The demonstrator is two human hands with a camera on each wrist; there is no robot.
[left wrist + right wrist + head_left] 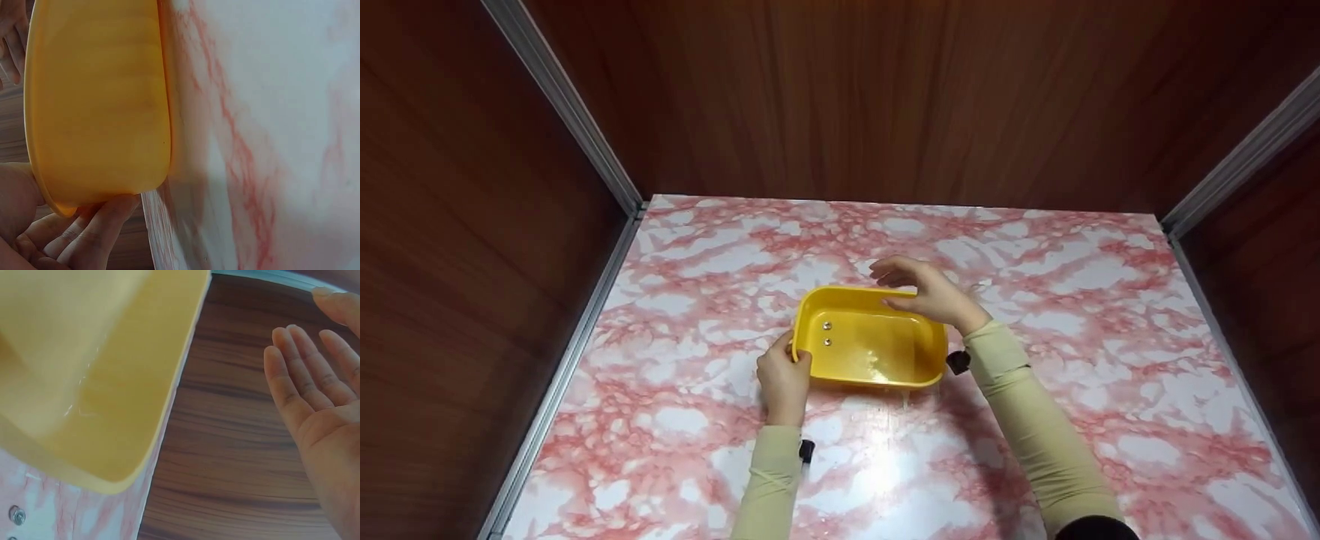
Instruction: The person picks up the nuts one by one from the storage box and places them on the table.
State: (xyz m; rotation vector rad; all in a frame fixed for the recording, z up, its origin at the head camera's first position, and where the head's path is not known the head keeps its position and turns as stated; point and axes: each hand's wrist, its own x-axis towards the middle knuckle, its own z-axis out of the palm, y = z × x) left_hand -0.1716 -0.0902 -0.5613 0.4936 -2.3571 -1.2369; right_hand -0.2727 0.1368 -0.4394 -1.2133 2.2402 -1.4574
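A yellow rectangular tub (859, 337) with rounded corners is over the marbled table, its open top toward the head camera. My left hand (786, 379) grips its left end, thumb over the rim and fingers outside against the wall. In the left wrist view those fingers (104, 230) reach under the corner of the tub (101, 101). Two small shiny round pieces (827, 326) show at the left of its floor. My right hand (926, 294) hovers by the far right rim, fingers loosely bent and holding nothing. The right wrist view shows this hand (329, 416) apart from the tub (129, 382).
The tabletop (675, 420) has a pink and white marbled pattern. Dark wood panels (840, 105) rise behind and at both sides, with metal strips (577, 127) at the corners. A small round metal piece (17, 514) shows against the marbled surface in the right wrist view.
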